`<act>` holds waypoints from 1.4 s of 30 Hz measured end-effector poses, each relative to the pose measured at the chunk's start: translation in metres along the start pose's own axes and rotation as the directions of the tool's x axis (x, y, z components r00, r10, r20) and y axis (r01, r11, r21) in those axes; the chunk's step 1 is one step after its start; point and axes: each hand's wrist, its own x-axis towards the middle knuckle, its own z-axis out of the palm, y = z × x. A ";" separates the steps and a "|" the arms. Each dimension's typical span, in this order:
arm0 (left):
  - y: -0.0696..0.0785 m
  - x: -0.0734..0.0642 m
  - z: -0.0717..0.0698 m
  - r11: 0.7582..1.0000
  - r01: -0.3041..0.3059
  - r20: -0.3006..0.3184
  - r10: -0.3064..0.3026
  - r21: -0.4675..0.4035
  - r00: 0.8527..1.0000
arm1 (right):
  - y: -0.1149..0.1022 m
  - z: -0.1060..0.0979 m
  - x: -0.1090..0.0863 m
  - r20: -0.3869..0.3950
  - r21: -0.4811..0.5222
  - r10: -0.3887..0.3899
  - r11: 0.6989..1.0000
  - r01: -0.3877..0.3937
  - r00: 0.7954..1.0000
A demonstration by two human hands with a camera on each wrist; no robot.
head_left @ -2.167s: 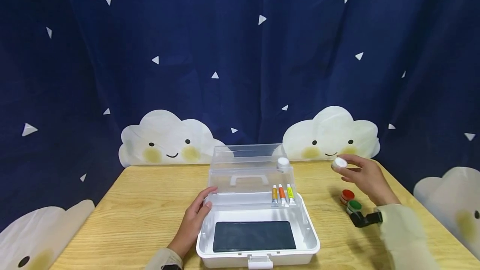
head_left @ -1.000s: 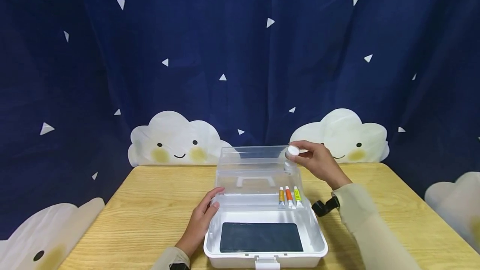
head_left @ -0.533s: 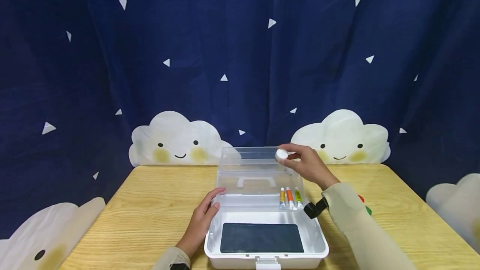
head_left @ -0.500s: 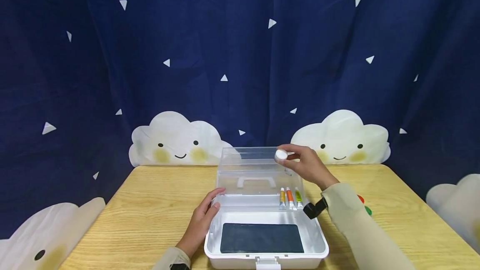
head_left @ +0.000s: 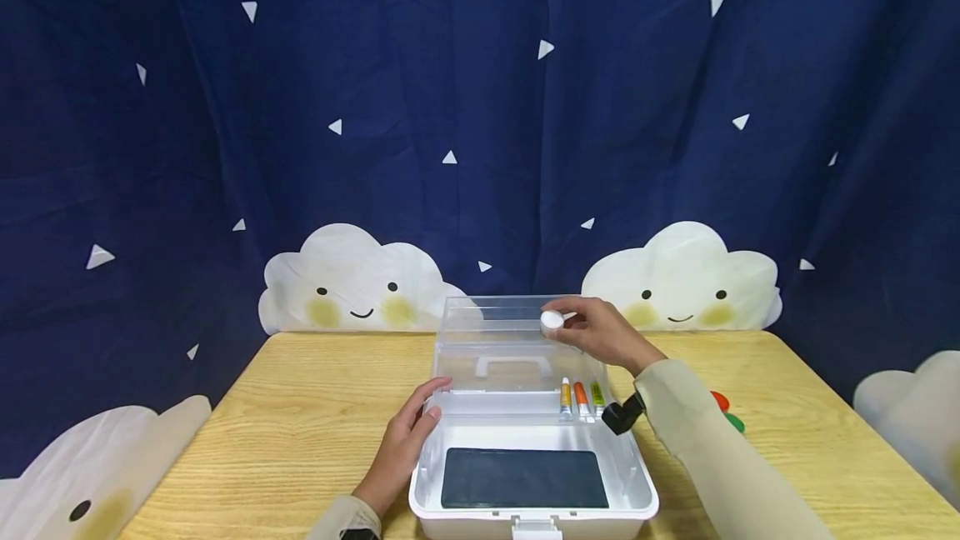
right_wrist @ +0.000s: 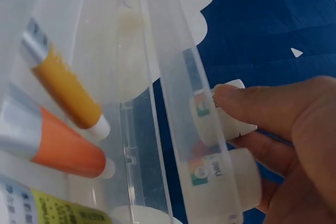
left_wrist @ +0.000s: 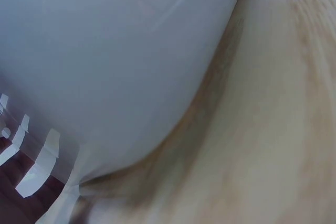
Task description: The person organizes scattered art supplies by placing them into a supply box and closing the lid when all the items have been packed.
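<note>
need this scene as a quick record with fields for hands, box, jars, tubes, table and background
right hand: pinches a white-lidded jar
left hand: rests at the left side of the box
box: open, dark rectangular panel inside
jars: the held one is beside a second jar
tubes: ochre tube, orange tube, yellow tube, side by side in the box
table: red item and green item near the right sleeve
background: navy curtain with white clouds

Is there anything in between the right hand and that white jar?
No, nothing visible: the right hand pinches the white jar directly. In the right wrist view, a clear plastic wall stands before part of the jar, and a second white jar is beside it.
</note>
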 end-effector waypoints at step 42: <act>0.005 -0.001 0.000 1.000 -0.010 0.005 0.010 0.004 1.000 | 0.012 0.000 0.002 0.131 0.036 0.052 0.998 -0.057 0.990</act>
